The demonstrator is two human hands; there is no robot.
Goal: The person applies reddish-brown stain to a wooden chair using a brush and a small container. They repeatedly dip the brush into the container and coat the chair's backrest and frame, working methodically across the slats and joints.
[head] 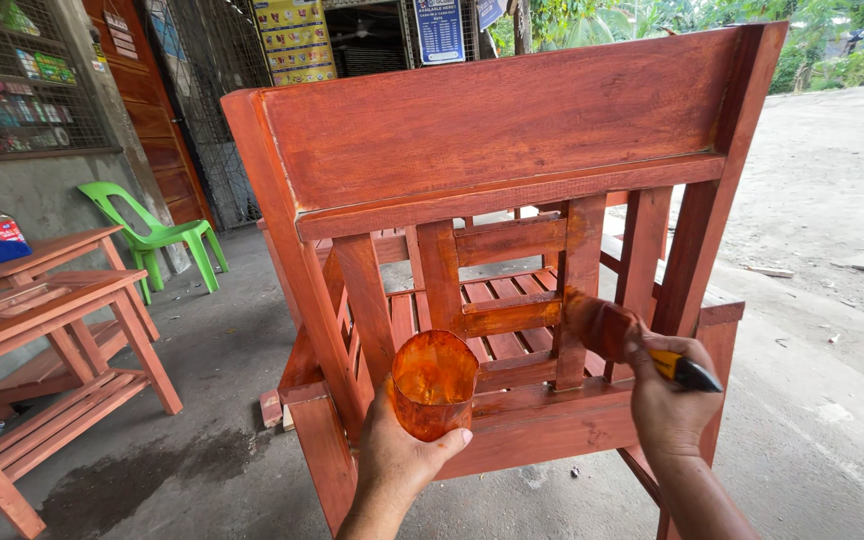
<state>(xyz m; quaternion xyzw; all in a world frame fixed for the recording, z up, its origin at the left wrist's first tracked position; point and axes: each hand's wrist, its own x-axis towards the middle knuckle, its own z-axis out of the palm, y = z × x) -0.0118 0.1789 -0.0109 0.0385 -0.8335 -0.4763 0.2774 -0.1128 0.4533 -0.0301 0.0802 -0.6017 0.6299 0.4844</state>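
Fingers of the right hand close around a yellow-and-black-handled paintbrush, its bristles touching an upright slat of the reddish-orange wooden chair. Left hand grips a stained orange cup, held upright just before the chair's lower rail. Further left: wooden tables, a bottle, a green plastic chair.
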